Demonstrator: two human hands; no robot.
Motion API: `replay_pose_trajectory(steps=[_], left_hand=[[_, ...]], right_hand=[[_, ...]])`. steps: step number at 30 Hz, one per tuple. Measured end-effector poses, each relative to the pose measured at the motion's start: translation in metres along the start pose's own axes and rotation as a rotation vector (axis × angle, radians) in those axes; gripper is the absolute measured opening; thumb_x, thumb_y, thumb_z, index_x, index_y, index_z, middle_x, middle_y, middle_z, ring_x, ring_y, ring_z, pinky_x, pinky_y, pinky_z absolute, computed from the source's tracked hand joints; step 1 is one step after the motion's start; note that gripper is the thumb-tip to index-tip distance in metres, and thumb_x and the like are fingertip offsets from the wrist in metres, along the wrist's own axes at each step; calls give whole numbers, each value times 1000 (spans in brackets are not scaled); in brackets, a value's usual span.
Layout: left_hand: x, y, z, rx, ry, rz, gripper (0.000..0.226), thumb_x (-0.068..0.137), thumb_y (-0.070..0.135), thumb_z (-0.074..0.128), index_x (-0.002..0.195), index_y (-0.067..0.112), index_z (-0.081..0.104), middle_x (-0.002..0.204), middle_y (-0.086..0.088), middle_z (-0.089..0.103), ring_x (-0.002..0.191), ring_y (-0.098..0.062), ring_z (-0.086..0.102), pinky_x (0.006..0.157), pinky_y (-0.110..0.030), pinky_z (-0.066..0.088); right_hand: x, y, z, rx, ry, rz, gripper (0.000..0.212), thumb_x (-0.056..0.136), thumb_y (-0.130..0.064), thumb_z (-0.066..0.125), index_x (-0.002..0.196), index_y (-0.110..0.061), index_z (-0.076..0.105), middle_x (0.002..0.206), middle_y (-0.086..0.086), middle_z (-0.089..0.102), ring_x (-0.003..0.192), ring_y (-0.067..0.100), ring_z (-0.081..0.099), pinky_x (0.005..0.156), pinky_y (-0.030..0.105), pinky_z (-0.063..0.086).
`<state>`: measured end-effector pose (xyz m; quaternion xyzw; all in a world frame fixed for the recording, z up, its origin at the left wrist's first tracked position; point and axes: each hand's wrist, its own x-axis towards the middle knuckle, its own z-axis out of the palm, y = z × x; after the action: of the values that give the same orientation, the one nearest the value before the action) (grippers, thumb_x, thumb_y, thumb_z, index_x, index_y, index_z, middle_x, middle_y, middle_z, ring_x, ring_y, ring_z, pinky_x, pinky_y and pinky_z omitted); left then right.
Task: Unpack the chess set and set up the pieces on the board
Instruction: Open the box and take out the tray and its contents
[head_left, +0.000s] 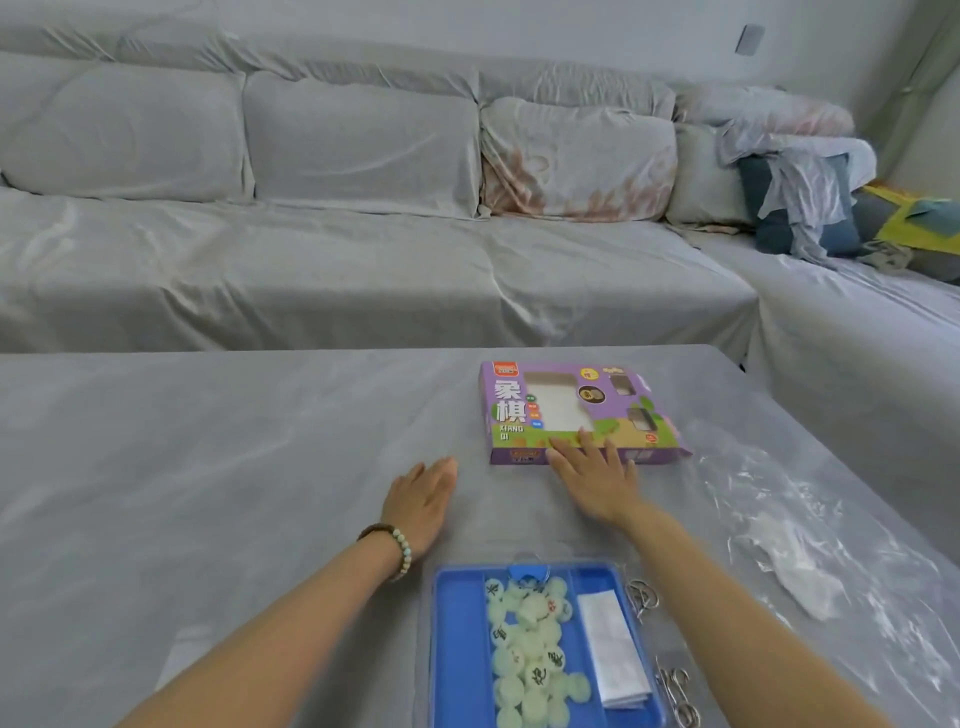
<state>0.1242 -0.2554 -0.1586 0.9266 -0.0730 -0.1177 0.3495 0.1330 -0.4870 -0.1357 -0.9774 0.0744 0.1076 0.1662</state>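
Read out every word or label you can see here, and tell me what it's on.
"象棋": purple game box, big white characters.
"XIANG QI": same box, underneath.
Box's logo and small labels: too blurred.
Characters on chess pieces in blue tray: too blurred.

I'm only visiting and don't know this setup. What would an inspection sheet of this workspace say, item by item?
Surface: table under a wrinkled grey cover.
Job's things: purple box lying flat at the far side; blue tray at the near edge, holding pale round pieces and a folded white paper.
Clutter: clear plastic wrap crumpled to the right; metal wire rings beside the tray's right side.
Grippers: left hand open, palm down over the table, left of the box; right hand open, fingertips on the box's near edge.
Cables: nothing seen.
Surroundings: covered sofa behind the table; heap of cloth at its right end.
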Motion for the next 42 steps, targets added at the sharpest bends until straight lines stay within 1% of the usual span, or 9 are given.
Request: replay_pose_trajectory(steps=[7, 11, 16, 20, 24, 29, 36, 39, 42], left_hand=[[14, 2, 5, 314, 29, 58, 42, 101, 23, 15, 142, 25, 26, 155, 4, 13, 143, -24, 4, 114, -40, 0], [14, 3, 1, 183, 10, 41, 44, 101, 23, 11, 139, 25, 33, 155, 4, 15, 144, -21, 4, 113, -37, -3], [3, 8, 0, 61, -79, 4, 51, 96, 50, 15, 140, 33, 32, 155, 5, 16, 144, -19, 3, 114, -41, -5], [-30, 16, 10, 91, -69, 145, 75, 73, 74, 16, 141, 43, 24, 154, 11, 15, 143, -17, 9, 115, -49, 1], [-70, 22, 24, 313, 8, 251, 86, 66, 78, 0, 142, 43, 22, 154, 12, 15, 143, -15, 4, 116, -46, -2], [-112, 18, 36, 512, 44, 198, 105, 55, 79, -22, 147, 34, 1, 156, 8, -5, 143, -17, -10, 113, -46, -14], [-134, -44, -11, 538, 119, 88, 109, 51, 80, -30, 147, 35, -2, 156, 8, -5, 144, -15, -7, 114, -42, -10], [-137, -62, -28, 539, 124, 64, 99, 60, 78, -20, 147, 35, 1, 156, 7, -3, 144, -15, -6, 115, -41, -9], [-138, -64, -32, 524, 141, 61, 88, 69, 70, -12, 147, 34, 5, 157, 6, 0, 144, -16, -4, 116, -42, -8]], right_hand=[[57, 20, -9, 48, 55, -9, 46, 98, -51, 26, 143, -44, 24, 158, -8, 1, 145, 27, -5, 114, 54, -2], [66, 22, -10, 57, 106, -32, 45, 99, -44, 28, 144, -40, 26, 158, -5, 4, 145, 26, -5, 114, 52, -4], [24, 20, -2, 342, 279, -195, 49, 98, -38, 38, 146, -29, 27, 158, -2, 12, 145, 16, 8, 116, 37, 8], [-59, 33, 13, 428, 240, -245, 45, 97, -41, 34, 141, -31, 36, 154, -8, 22, 142, 9, 19, 113, 25, 12], [-120, 53, 28, 231, 202, -227, 57, 89, -55, 23, 141, -35, 35, 154, -11, 21, 144, 8, 12, 117, 29, 11], [-146, 34, 43, 307, 193, -176, 61, 87, -58, 22, 141, -33, 35, 153, -13, 22, 143, 4, 9, 112, 22, 7], [-154, -36, 67, 682, 164, -265, 26, 95, -35, 49, 121, -33, 49, 127, -17, 49, 118, -3, 44, 102, 19, 37], [-154, -47, 68, 408, 282, -347, 20, 89, -38, 55, 102, -23, 58, 105, -12, 54, 103, 5, 47, 96, 28, 39], [-159, -54, 66, 63, 286, -402, 60, 76, -70, 30, 106, -25, 58, 106, -15, 54, 106, 7, 41, 96, 21, 29]])
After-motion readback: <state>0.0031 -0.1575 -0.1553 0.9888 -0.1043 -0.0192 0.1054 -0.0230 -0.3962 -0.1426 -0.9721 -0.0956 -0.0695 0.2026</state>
